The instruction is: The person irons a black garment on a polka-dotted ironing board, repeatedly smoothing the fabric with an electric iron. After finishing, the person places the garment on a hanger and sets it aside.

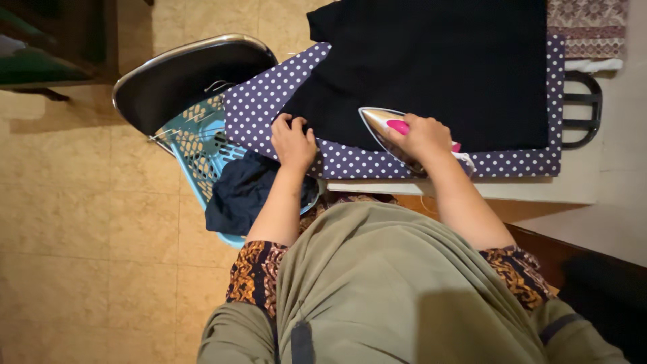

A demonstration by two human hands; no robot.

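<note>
Right hand (423, 137) clenched round the pink handle of the iron (381, 126), likely heavy and rigid, sole on black cloth (431, 67) ahead of the fingers; left hand (293, 143) fingertips press down that soft, limp cloth's near edge on the dotted board (350, 162).

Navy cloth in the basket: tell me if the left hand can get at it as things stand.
Probably yes. The left hand rests on the black garment at the board's edge, holding nothing. The navy cloth lies just below it, on top in the basket, uncovered, with nothing between.
</note>
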